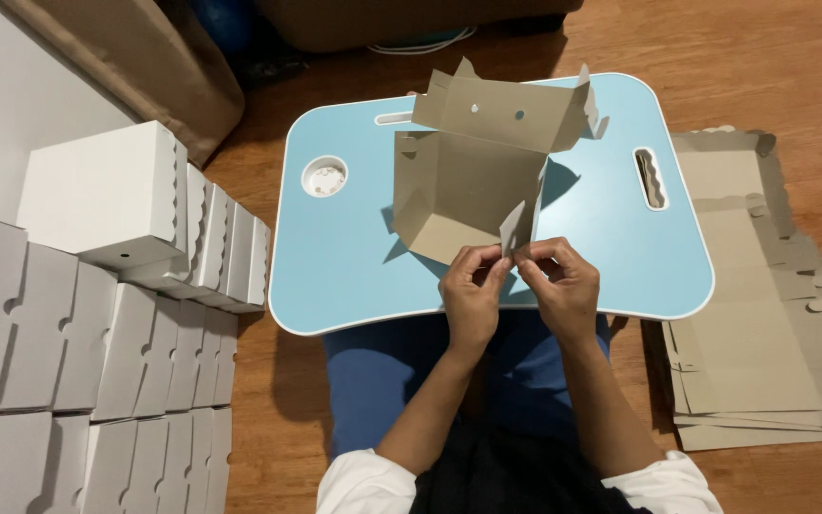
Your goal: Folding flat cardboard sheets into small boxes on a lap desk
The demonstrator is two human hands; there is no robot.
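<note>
- Half-folded grey-brown cardboard box on the blue lap tray.
- Finished white boxes stacked at left.
- Flat brown box blanks piled at right.

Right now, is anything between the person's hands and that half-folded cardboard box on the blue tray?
Nothing visible. The left hand and right hand both already pinch a flap at the near corner of the cardboard box, which sits on the blue lap tray.

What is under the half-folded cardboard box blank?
The cardboard blank rests on a light blue lap tray, pinched at its near flap by the left hand and right hand. The tray surface directly beneath is covered.
</note>
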